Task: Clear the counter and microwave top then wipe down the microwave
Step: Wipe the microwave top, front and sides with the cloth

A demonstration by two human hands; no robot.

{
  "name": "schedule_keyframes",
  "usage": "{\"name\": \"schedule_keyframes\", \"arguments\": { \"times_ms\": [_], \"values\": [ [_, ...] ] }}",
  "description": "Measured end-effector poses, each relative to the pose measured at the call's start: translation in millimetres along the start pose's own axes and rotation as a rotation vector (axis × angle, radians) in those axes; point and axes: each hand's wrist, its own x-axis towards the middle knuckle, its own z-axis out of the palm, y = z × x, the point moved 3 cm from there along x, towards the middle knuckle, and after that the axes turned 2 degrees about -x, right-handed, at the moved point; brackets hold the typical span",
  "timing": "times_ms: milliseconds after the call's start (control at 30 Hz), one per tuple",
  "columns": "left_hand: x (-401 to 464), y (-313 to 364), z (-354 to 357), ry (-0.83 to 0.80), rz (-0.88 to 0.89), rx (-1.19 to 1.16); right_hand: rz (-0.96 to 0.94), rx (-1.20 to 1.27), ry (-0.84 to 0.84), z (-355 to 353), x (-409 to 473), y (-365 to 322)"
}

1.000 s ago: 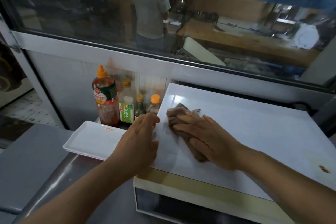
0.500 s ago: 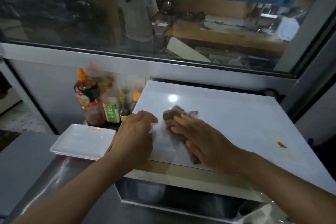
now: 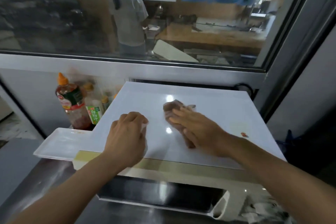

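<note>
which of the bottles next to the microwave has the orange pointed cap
The tallest bottle, standing farthest left of the group beside the microwave. It holds reddish sauce and ends in an orange pointed nozzle; the others are shorter, with flat round caps.
</note>
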Motion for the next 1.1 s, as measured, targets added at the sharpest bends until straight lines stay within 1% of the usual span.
{"name": "schedule_keyframes", "arguments": {
  "times_ms": [67, 133, 233, 300, 367, 433, 467, 533, 633, 700, 767, 800, 867, 900, 1000, 1100],
  "values": [
    [0, 22, 8, -0.026, 0.061, -0.043, -0.048, 0.07, 0.0, -3, -33, 0],
    [2, 42, 16, -0.045, 0.078, -0.062, -0.072, 0.121, 0.003, -11, -42, 15],
    [1, 55, 25, -0.068, 0.065, -0.054, 0.054, 0.139, 0.046, -29, -29, 58],
    [1, 55, 28, -0.093, 0.045, -0.033, 0.165, 0.093, 0.072, -38, -16, 88],
    [2, 56, 27, -0.11, 0.029, -0.012, 0.229, 0.01, 0.069, -37, -7, 104],
    [3, 59, 26, -0.111, -0.009, 0.004, 0.257, -0.064, 0.04, -29, -7, 105],
    [3, 60, 26, -0.11, -0.025, 0.012, 0.251, -0.084, 0.019, -24, -15, 100],
    [4, 63, 26, -0.102, -0.033, 0.043, 0.174, -0.069, 0.006, -23, -43, 84],
    [2, 72, 28, -0.043, -0.006, 0.038, 0.071, 0.049, -0.01, -34, -86, 72],
    [0, 83, 31, -0.024, 0.061, 0.005, 0.084, 0.151, -0.007, -40, -94, 84],
    [-3, 95, 35, -0.054, 0.108, -0.016, 0.162, 0.232, 0.06, -46, -87, 110],
    [-5, 99, 38, -0.072, 0.113, -0.022, 0.225, 0.227, 0.09, -49, -83, 125],
    [-8, 103, 41, -0.087, 0.104, -0.012, 0.334, 0.129, 0.105, -55, -74, 151],
    [-9, 103, 41, -0.082, 0.095, -0.005, 0.359, 0.092, 0.104, -57, -71, 156],
    [-10, 104, 41, -0.08, 0.074, 0.006, 0.398, 0.029, 0.135, -56, -75, 147],
    [-11, 105, 40, -0.09, 0.065, 0.014, 0.419, 0.049, 0.13, -48, -105, 120]
  ]
}}
